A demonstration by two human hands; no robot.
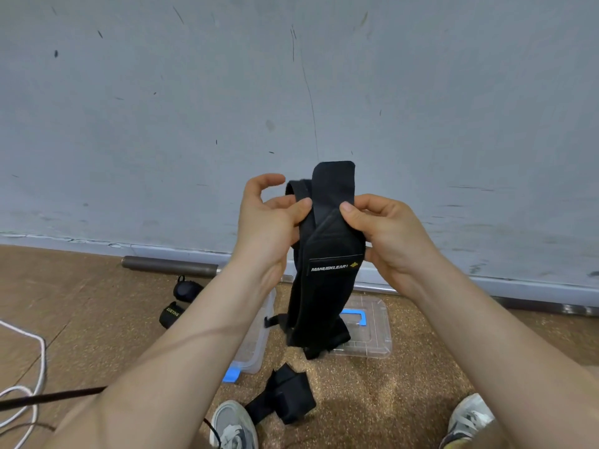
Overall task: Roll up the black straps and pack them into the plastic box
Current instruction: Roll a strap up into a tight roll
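Aloft, black strap [327, 286] in pinch of left hand [269, 228] and right hand [389, 231], plastic box [256, 350] and lid [376, 332] behind.

Probably a gym: steel bar [168, 264] along scuffed wall [291, 92], speckled brown floor [389, 400].

The left arm [194, 335] and the hanging strap [324, 286] hide most of the box [256, 351]. Both shoes [233, 426] are cut by the bottom edge.

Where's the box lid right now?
Head view: the clear lid lies flat on the floor right of centre, beside the plastic box, partly hidden behind the hanging black strap.
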